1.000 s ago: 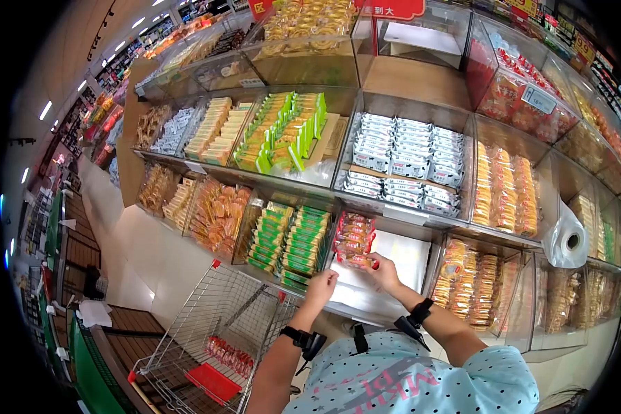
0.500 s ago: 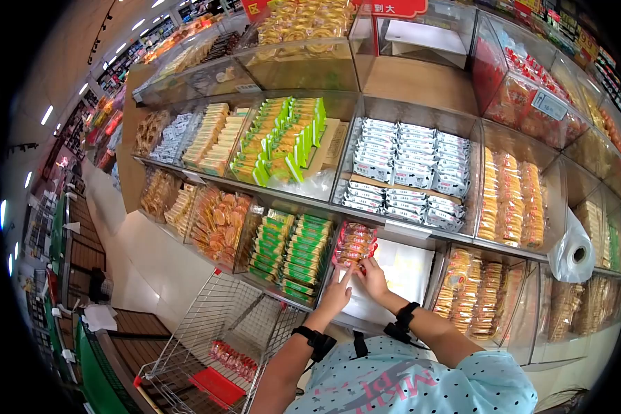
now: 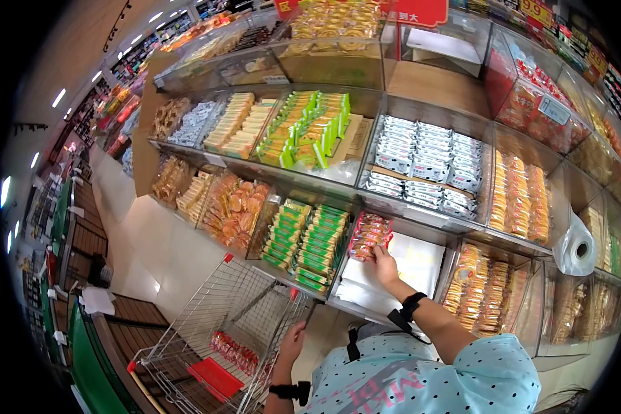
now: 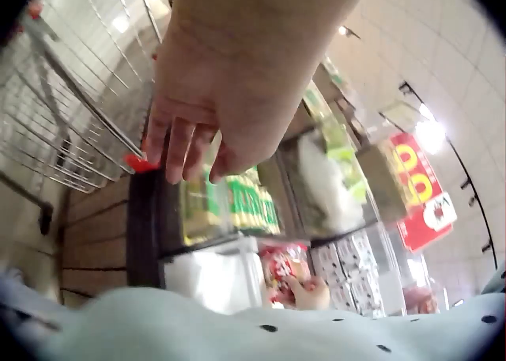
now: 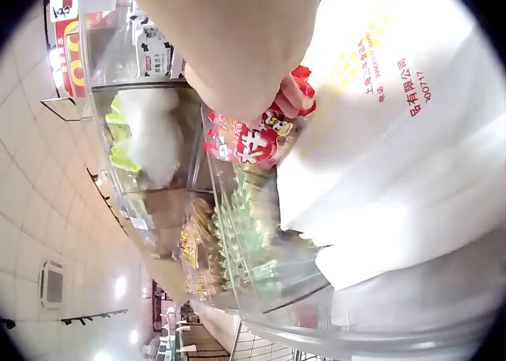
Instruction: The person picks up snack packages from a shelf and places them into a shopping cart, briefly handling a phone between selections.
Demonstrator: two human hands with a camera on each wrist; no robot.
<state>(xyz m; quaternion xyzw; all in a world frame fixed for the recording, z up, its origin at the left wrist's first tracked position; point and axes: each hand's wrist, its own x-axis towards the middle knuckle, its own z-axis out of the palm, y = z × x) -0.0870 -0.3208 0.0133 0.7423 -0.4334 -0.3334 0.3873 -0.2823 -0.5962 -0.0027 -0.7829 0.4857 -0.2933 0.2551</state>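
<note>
My right hand [image 3: 385,268] is at the near end of a short row of red-wrapped snack packets [image 3: 371,231]. In the right wrist view its fingers [image 5: 292,96] curl over a red packet [image 5: 251,142] with white lettering. The packets stand in the left part of a clear bin, beside a white sheet [image 3: 410,265] lining its floor. My left hand [image 3: 294,339] hangs beside the shopping cart with loosely bent fingers. It holds nothing, as the left wrist view of that hand [image 4: 213,112] also shows.
A wire shopping cart [image 3: 207,310] stands at the left, with several red packets [image 3: 234,352] inside. Green-wrapped snacks [image 3: 317,238] fill the neighbouring bin. White packets [image 3: 428,152] lie in the tier above. A plastic bag roll [image 3: 578,248] hangs at the right.
My left hand has left the red packets and dropped back down and left, beside the cart. The right hand stays at the near end of the row.
</note>
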